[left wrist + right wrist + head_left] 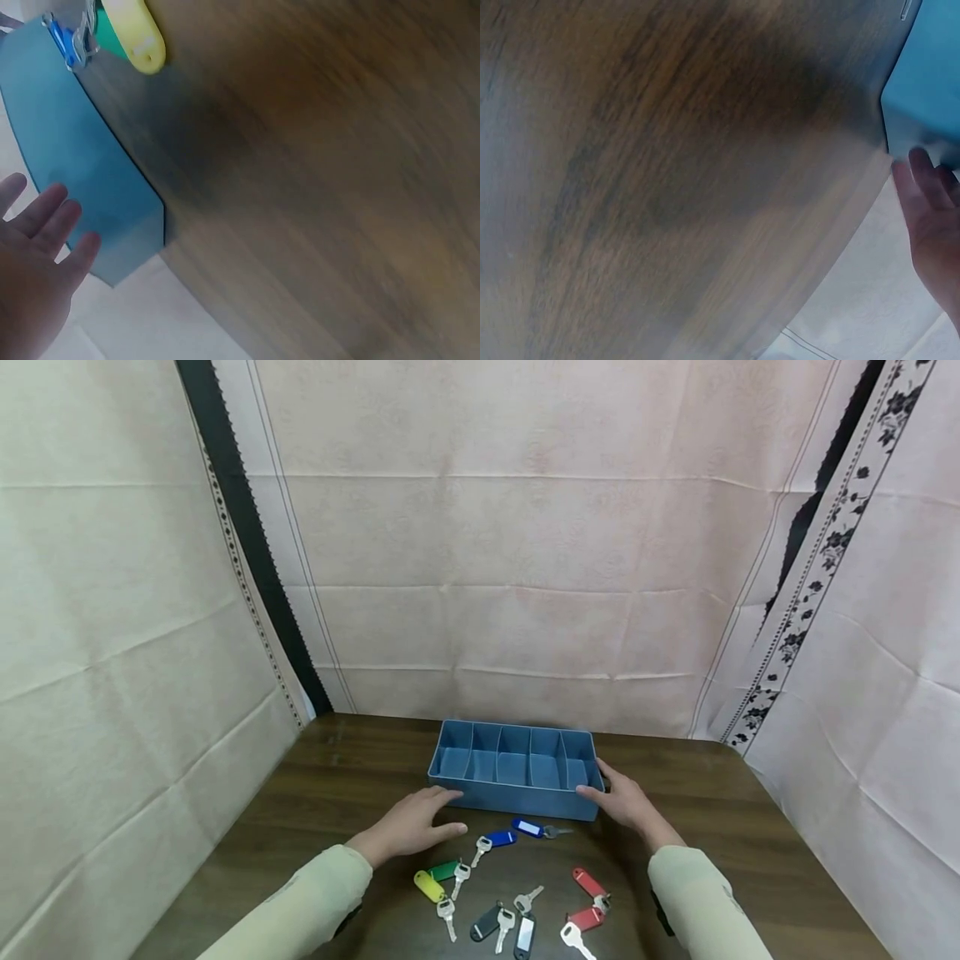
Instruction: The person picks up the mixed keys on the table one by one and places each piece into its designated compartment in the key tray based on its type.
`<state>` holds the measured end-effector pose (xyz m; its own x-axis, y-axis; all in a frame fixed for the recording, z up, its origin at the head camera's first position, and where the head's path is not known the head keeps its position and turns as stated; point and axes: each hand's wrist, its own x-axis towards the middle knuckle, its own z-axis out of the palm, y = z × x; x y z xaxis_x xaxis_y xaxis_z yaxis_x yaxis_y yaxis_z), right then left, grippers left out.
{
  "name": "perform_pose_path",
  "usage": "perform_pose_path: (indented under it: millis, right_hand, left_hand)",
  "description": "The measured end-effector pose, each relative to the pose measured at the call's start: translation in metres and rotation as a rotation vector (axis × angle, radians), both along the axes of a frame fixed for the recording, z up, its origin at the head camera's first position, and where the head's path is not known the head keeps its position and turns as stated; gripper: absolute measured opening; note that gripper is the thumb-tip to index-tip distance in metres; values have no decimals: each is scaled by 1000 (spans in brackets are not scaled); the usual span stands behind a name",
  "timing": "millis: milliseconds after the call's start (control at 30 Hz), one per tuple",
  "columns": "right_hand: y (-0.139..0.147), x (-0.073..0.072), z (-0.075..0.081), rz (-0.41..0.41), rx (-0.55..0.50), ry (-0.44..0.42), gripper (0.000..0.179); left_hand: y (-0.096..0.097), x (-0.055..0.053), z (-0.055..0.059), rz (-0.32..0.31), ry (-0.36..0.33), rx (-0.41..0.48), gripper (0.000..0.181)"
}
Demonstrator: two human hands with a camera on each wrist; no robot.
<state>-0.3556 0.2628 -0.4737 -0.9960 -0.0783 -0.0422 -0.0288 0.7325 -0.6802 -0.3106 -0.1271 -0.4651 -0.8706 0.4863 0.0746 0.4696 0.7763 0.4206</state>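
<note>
A blue compartment box stands toward the back of the table, its row of open sections facing up. My left hand is at its front left, fingers extended, with the fingertips overlapping the front wall and the thumb apart from them. At the right end my right hand spans the front corner, thumb by the front wall and fingers along the end wall. In the right wrist view those fingers look fairly straight against the box end. Nearest the left hand lie a blue-tagged key and a green key tag.
Nearer me lie a yellow key tag, dark key tags and red key tags, with keys attached. Another blue key tag lies close before the box. Pale cloth hangs behind and beside the wooden table.
</note>
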Motion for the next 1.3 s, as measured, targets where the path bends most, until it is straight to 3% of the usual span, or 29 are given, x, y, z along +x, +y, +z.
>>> perform_pose_path:
  millis: [133, 433, 700, 1067, 1300]
  right_hand:
    - [-1, -1, -2, -13, -40, -14, 87]
    - [-3, -1, -1, -31, -102, -40, 87]
    - [-2, 0, -3, -36, -122, -44, 87]
    - [-2, 3, -1, -39, -159, -70, 105]
    - [-2, 3, -2, -41, -169, -66, 105]
  left_hand:
    - [8, -1, -6, -26, -33, 58, 61]
    - [20, -7, -21, -65, -90, 147, 43]
    - [26, -11, -28, -60, -134, 223, 29]
    - [33, -19, -35, -41, -153, 217, 15]
    - [38, -24, -42, -45, -115, 192, 10]
